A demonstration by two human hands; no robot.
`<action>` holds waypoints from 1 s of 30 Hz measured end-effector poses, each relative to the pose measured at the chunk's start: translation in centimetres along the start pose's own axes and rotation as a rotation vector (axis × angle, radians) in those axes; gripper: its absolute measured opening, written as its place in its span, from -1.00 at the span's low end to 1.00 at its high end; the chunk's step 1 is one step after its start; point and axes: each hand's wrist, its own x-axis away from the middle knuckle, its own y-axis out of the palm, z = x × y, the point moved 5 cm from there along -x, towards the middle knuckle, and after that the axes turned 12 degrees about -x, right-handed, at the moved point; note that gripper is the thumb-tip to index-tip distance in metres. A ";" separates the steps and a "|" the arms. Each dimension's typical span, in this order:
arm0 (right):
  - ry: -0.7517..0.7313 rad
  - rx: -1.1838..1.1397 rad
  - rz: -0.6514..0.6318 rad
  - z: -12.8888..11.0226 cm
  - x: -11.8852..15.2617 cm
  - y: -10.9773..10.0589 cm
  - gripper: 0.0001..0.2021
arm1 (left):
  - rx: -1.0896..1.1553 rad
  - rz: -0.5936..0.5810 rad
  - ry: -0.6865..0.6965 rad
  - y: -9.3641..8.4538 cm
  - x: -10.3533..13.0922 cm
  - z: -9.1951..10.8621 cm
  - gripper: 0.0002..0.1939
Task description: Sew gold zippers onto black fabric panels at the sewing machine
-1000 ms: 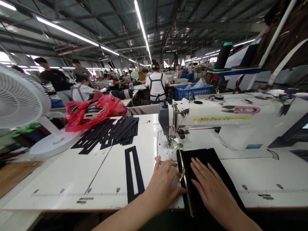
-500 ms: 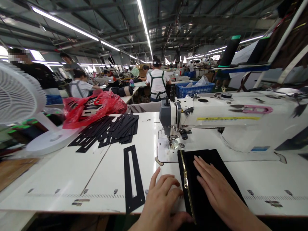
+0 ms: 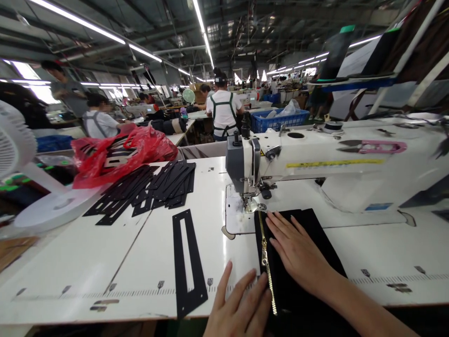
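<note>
A black fabric piece (image 3: 315, 238) lies on the white table in front of the sewing machine (image 3: 252, 173). A gold zipper (image 3: 264, 255) with its pull runs along the fabric's left edge. My right hand (image 3: 298, 252) rests flat on the fabric, fingers stretched towards the machine, just right of the zipper. My left hand (image 3: 242, 304) is at the table's front edge with fingers spread, its fingertips at the fabric's left edge beside the zipper; the thumb is hidden. To its left lies one black slotted strip (image 3: 189, 262), touched by neither hand.
Several more black slotted strips (image 3: 171, 185) lie heaped at the back left beside a red plastic bag (image 3: 122, 150). A white fan (image 3: 52, 206) stands at far left. Pink-handled snips (image 3: 382, 146) lie on the machine arm. Beyond are a blue basket (image 3: 280, 120) and people at other tables.
My right hand has slid forward and left on the fabric, nearer the machine's needle area. My left hand has drawn back towards the table's front edge. The camera view has shifted slightly.
</note>
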 end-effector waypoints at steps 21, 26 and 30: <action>0.295 -0.445 -0.069 1.0 -3.3 -4.4 -0.82 | 0.638 -0.179 -0.849 1.7 -2.6 -3.6 -0.70; 0.317 -0.702 -0.159 -1.2 -3.0 -5.9 -0.73 | 1.213 -0.258 -1.124 3.2 -3.3 -4.0 -0.78; 0.355 -0.888 -0.154 -2.0 -3.1 -6.1 -0.70 | 1.636 -0.166 -1.215 3.0 -3.0 -3.7 -0.59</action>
